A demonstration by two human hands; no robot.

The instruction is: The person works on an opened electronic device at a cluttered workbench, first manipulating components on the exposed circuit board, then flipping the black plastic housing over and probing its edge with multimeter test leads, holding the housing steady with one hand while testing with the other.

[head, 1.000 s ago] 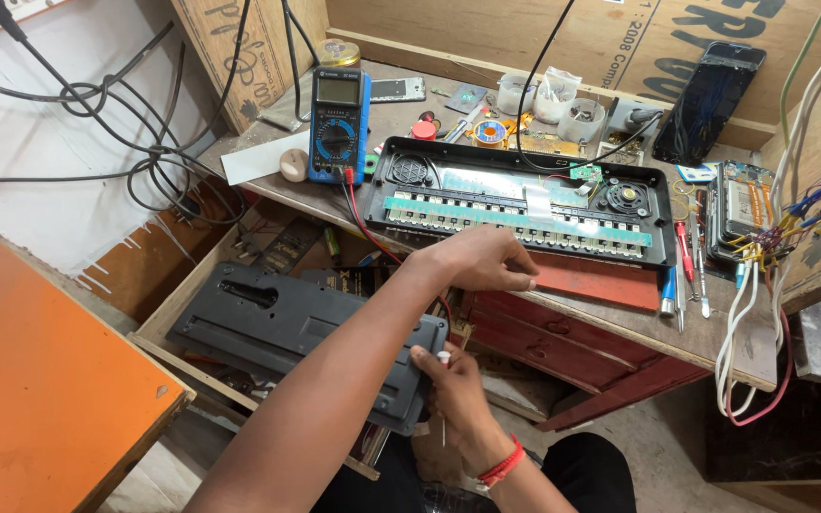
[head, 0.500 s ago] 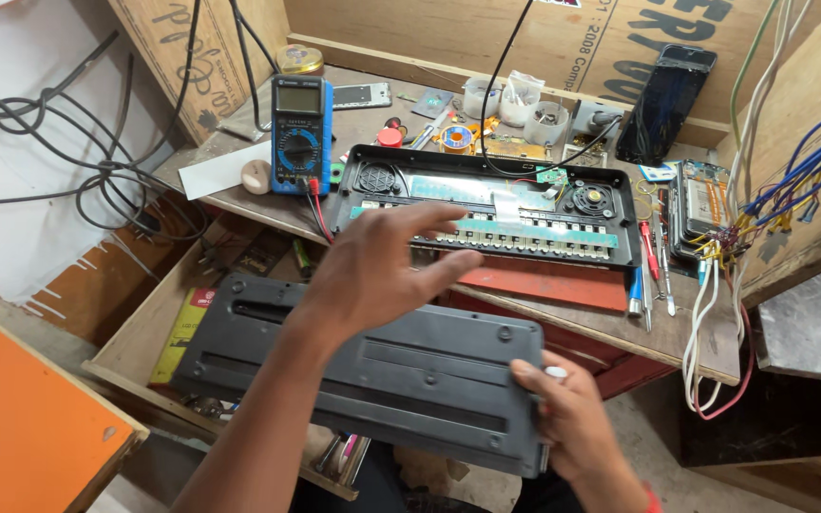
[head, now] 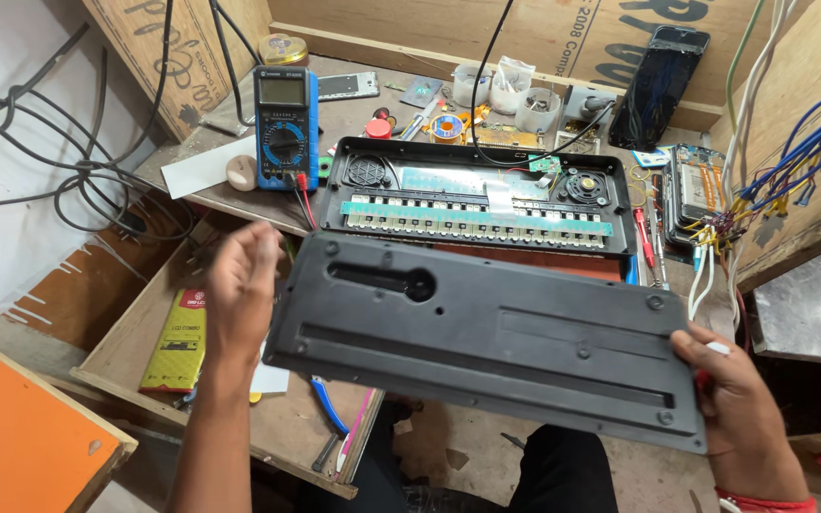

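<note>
Two hands on one long black plastic back cover (head: 486, 351), a flat rectangular panel with a slot, screw holes and a long groove, held in the air over the lap, in front of the surface edge, tilted slightly down to the right. Right hand (head: 738, 408) grips its right end, thumb on top, fingers underneath. Left hand (head: 244, 285) sits at the left end, fingers loosely open and blurred; touching the edge or just beside it, can't tell. Just behind the cover, on the cluttered wooden surface (head: 353, 114), lies the opened black keyboard body (head: 477, 204) with a green circuit strip and two round speakers. Blue digital multimeter (head: 284, 128) stands to its left, red and black leads plugged in. Open wooden drawer (head: 144, 323) under the left hand holds a yellow packet (head: 176, 342).
</note>
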